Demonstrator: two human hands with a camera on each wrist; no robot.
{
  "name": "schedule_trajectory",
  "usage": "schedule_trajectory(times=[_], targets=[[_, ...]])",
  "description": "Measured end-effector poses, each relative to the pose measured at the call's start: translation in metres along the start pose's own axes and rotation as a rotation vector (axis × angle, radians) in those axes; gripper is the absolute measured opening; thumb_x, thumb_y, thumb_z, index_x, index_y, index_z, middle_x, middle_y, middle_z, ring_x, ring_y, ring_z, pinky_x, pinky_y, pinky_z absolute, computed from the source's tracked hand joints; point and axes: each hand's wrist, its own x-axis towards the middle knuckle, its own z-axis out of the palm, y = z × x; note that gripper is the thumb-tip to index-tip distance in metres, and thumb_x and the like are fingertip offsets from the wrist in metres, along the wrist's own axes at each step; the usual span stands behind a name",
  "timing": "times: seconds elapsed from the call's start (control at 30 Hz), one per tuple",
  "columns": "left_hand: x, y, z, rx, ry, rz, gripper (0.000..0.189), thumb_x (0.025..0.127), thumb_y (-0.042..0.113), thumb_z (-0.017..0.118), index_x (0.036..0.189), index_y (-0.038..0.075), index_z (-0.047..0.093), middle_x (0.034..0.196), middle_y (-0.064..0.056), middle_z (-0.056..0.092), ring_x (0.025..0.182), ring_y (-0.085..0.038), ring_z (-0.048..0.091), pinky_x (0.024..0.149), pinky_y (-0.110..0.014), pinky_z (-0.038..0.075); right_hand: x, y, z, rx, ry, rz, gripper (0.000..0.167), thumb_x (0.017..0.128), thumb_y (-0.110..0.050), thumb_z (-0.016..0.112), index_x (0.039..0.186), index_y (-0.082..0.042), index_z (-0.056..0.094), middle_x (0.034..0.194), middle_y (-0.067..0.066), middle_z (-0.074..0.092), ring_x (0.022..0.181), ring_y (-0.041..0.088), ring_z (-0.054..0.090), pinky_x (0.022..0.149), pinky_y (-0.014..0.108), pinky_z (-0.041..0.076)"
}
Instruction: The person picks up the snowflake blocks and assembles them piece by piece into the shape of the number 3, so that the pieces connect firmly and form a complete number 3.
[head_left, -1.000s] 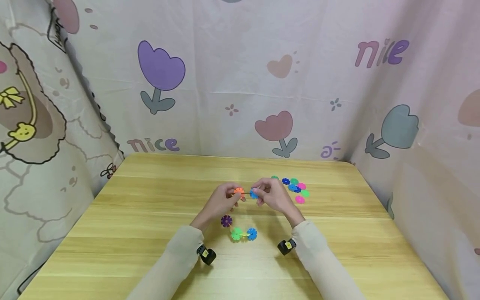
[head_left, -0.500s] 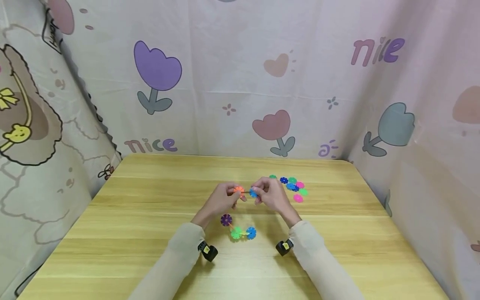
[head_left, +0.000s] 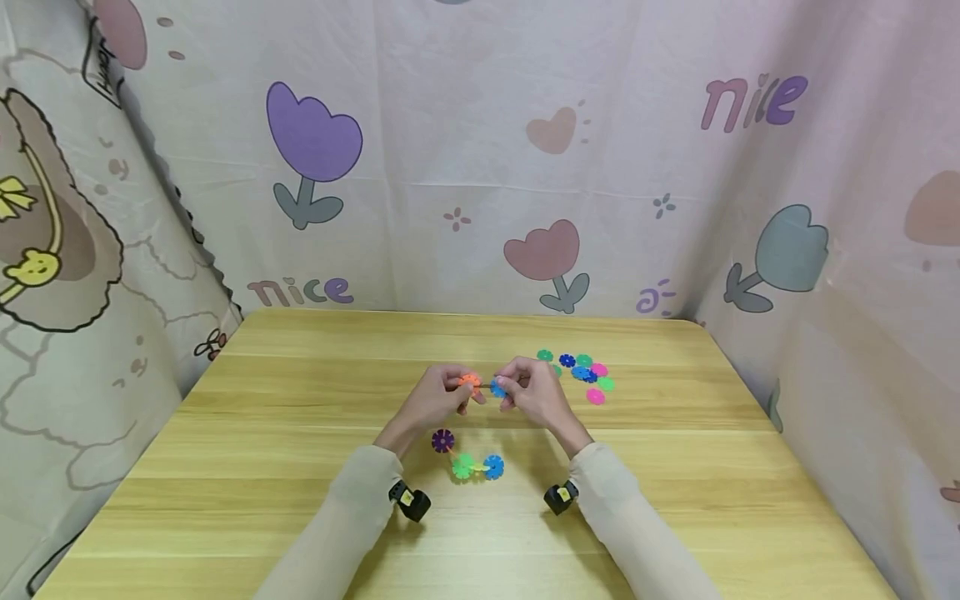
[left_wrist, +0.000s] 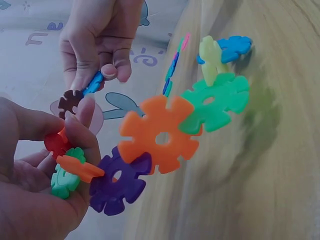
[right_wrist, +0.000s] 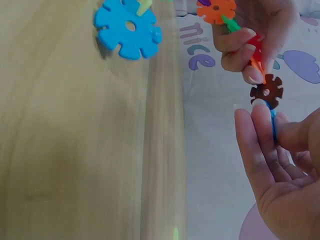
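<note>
My left hand (head_left: 438,396) pinches a chain of notched plastic snowflake discs by an orange disc (head_left: 470,382). Below that hand, the rest of the chain trails through a purple disc (left_wrist: 120,186), another orange disc (left_wrist: 150,122), a green disc (left_wrist: 225,107) and a yellow disc (left_wrist: 211,52) to a blue end disc (head_left: 493,467). Facing it, my right hand (head_left: 536,396) grips a smaller-looking blue disc (left_wrist: 93,83) between thumb and fingers. A brown disc (right_wrist: 272,87) stands between both hands' fingertips, right at the blue one. My left fingers partly hide a red disc (left_wrist: 57,145).
Loose discs lie on the wooden table (head_left: 300,467) beyond the right hand, among them a pink disc (head_left: 596,397), a light green disc (head_left: 607,384) and a dark blue disc (head_left: 567,361). A printed curtain (head_left: 427,108) hangs behind the table's back edge.
Both hands have shifted slightly left together, and the trailing chain has moved left with them. More of the loose green discs beside the right hand shows now. Both grips stay the same.
</note>
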Motion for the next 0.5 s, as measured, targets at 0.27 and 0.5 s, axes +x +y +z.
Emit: schedule_trajectory(times=[0.27,0.5], targets=[[0.0019,-0.0047,-0.0005,-0.018,-0.014,0.015,0.021,0.104,0.004,0.054,0.116,-0.003,0.070,0.096,-0.022,0.077,0.064,-0.017,0.054,0.062,-0.028,0.051,-0.0017,0.0008,0.0015,0.002,-0.016,-0.003,0.007,0.098,-0.001,0.066,0.098,0.002,0.073,0.087,0.019,0.074,0.057,0.020,0.069,0.068,0.057,0.061],[0.0021,-0.0044,-0.0031,0.006,-0.073,0.067,0.022,0.105,0.007,0.055,0.118,-0.006,0.068,0.100,-0.023,0.077,0.078,-0.030,0.063,0.068,-0.035,0.057,-0.0033,-0.0080,-0.0053,-0.032,-0.040,0.000,0.009,0.100,-0.004,0.065,0.099,0.000,0.073,0.087,0.017,0.075,0.065,0.040,0.071,0.068,0.059,0.060]])
